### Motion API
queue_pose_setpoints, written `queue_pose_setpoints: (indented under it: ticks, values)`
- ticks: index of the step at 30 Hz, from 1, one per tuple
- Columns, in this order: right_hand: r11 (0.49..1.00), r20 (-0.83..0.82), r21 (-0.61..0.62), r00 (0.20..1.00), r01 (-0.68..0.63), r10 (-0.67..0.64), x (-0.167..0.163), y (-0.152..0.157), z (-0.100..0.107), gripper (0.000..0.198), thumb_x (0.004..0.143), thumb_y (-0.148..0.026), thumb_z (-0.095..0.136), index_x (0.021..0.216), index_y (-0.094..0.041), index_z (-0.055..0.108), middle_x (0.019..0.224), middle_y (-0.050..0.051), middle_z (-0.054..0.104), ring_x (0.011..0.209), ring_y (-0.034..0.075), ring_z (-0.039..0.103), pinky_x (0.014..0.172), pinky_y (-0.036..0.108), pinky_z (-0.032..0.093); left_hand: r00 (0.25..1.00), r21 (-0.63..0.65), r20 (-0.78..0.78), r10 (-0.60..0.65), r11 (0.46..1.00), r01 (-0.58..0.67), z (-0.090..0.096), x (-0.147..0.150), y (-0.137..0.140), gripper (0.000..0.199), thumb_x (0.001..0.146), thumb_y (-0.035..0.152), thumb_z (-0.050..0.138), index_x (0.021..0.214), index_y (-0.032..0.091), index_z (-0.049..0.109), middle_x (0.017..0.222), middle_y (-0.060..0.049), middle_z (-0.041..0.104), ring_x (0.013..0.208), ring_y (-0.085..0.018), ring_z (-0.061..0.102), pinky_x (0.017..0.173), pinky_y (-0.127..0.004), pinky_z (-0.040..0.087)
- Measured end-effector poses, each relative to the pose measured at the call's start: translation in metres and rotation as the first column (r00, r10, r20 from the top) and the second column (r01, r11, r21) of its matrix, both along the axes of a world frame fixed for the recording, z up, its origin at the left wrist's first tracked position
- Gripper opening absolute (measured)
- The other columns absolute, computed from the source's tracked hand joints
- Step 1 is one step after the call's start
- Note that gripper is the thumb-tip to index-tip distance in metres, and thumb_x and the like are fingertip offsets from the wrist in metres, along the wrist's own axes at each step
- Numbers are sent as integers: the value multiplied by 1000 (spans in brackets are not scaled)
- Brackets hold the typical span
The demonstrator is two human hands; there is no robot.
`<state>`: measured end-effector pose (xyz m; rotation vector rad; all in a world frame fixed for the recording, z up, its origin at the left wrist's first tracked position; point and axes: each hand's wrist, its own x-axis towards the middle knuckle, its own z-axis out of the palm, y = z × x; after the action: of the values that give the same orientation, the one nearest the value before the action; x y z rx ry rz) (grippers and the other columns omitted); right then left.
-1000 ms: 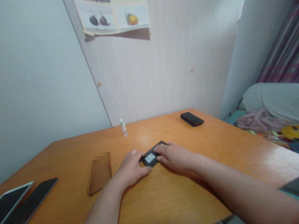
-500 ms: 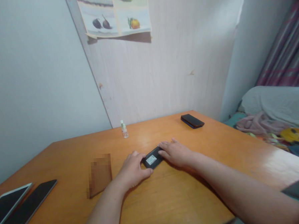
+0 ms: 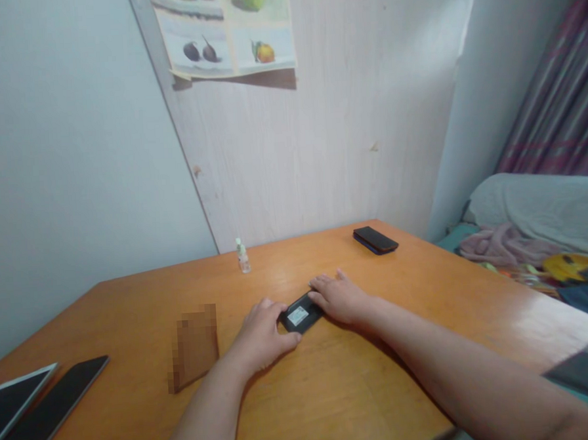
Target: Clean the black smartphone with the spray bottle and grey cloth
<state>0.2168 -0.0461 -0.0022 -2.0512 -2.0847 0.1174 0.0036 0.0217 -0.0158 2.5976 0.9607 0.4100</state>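
A flat black phone-like device (image 3: 305, 313) with a white label on its upper face lies on the wooden table, between my hands. My left hand (image 3: 266, 334) has its thumb and fingers around the device's left end, the thumb at the near edge and the fingers at the far edge. At the right end, my right hand (image 3: 338, 299) is closed over the device, with its fingertips at the far corner and part of that end hidden beneath them. The device's underside is out of sight.
A small clear bottle (image 3: 243, 257) stands towards the back of the table (image 3: 303, 403). Back right lies a dark phone or wallet-like object (image 3: 375, 240). To the left are a blurred-out brown patch (image 3: 197, 350), a black flat panel (image 3: 55, 410) and a white-edged tablet-like panel (image 3: 17, 398).
The whole view has shifted very slightly. Both hands keep hold of the device in nearly the same place.
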Motion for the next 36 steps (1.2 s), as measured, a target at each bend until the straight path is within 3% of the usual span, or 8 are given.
queue_pose_setpoints:
  ticks: [7, 13, 18, 20, 24, 27, 33, 36]
  values:
    - [927, -75, 33, 924, -373, 375, -34, -12, 2, 46, 102, -42, 30, 141, -23, 46, 146, 13, 50, 137, 28, 42, 114, 61, 15, 993, -14, 117, 27, 1000, -26, -8, 2, 0, 54, 68, 32, 69, 118, 19, 53, 111, -9, 63, 104, -26, 59, 88, -33, 45]
    - [994, -50, -16, 993, -104, 104, -12, -5, 5, 45, 102, -43, 29, 135, -22, 53, 143, 14, 53, 139, 35, 39, 108, 72, 11, 993, -59, 88, 74, 996, -69, -8, 1, 1, 81, 65, 42, 73, 136, 15, 43, 126, -15, 58, 113, -29, 58, 95, -36, 45]
    - [915, -117, -44, 912, -401, 394, -33, -20, 11, 51, 102, -47, 25, 147, -29, 41, 154, 8, 41, 144, 29, 31, 115, 63, 8, 993, -33, 94, 65, 998, -62, -14, 2, 4, 84, 68, 38, 71, 141, 13, 38, 128, -17, 58, 119, -31, 56, 101, -39, 43]
    - [904, -115, -59, 903, -423, 414, -35, -21, 12, 52, 103, -47, 23, 148, -29, 40, 154, 7, 40, 145, 29, 30, 115, 63, 7, 993, -29, 99, 64, 998, -61, -15, 1, 4, 84, 68, 37, 71, 142, 13, 38, 129, -17, 58, 119, -30, 55, 102, -39, 42]
    - [990, -6, -72, 993, -122, 122, -11, -12, 9, 54, 102, -50, 24, 145, -24, 44, 151, 12, 44, 143, 34, 32, 111, 70, 6, 995, -18, 90, 37, 999, -36, -11, 1, 3, 78, 68, 41, 73, 136, 15, 46, 125, -14, 59, 114, -29, 57, 97, -38, 45]
    - [998, 37, -66, 999, 8, -6, -1, -13, 6, 58, 101, -52, 26, 145, -20, 44, 151, 16, 44, 143, 36, 32, 110, 72, 6, 998, 1, 62, 6, 1000, -6, -7, 0, 2, 64, 68, 42, 73, 126, 19, 57, 115, -10, 62, 108, -28, 57, 90, -35, 46]
    - [936, -46, -59, 937, -348, 346, -24, -34, 12, 60, 100, -55, 26, 149, -22, 38, 152, 14, 42, 142, 31, 35, 116, 62, 7, 998, 17, 40, -44, 999, 43, -3, -1, -1, 41, 74, 48, 68, 108, 26, 68, 94, -5, 60, 91, -23, 58, 75, -29, 44]
    - [970, -14, -81, 973, -229, 228, -15, -30, 15, 58, 100, -52, 27, 146, -20, 43, 151, 15, 43, 140, 32, 37, 115, 64, 7, 999, 9, 33, -35, 999, 35, -1, -1, -2, 41, 73, 45, 69, 109, 25, 69, 95, -5, 60, 92, -23, 57, 75, -28, 43]
